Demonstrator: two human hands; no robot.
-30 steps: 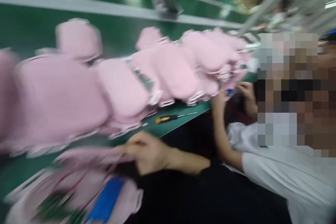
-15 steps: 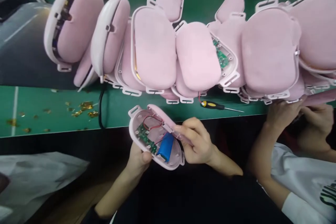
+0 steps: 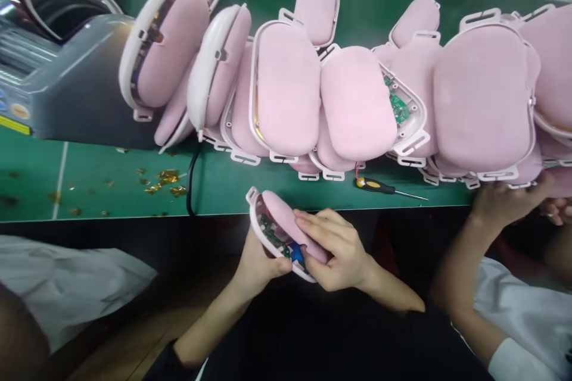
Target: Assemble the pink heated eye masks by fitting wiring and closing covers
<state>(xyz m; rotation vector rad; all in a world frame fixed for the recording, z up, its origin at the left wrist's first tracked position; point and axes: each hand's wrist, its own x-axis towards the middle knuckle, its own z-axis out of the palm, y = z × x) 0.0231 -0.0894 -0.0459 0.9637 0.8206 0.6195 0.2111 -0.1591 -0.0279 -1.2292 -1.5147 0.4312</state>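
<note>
Between my hands, just off the table's front edge, is a small pink plastic casing point(image 3: 286, 214), its two halves partly apart. My left hand point(image 3: 259, 262) grips the lower half from the left and below, thumb along its rim. My right hand point(image 3: 337, 247) is closed on the upper half, fingers across its outside and thumb at the near end. A green circuit board point(image 3: 272, 235) and part of a blue battery point(image 3: 297, 252) show in the gap. The rest of the inside is hidden by the upper half.
Many similar pink casings point(image 3: 288, 89) lie piled along the green table point(image 3: 232, 196). A yellow-black screwdriver point(image 3: 375, 185) lies before them. Gold scraps point(image 3: 167, 178), a black cable point(image 3: 191, 184) and a grey machine point(image 3: 89, 83) are left. A co-worker's hand point(image 3: 504, 205) works at right.
My right hand has swung the upper half down toward the lower one, narrowing the gap and covering most of the battery and the wires. The whole view has shifted somewhat.
</note>
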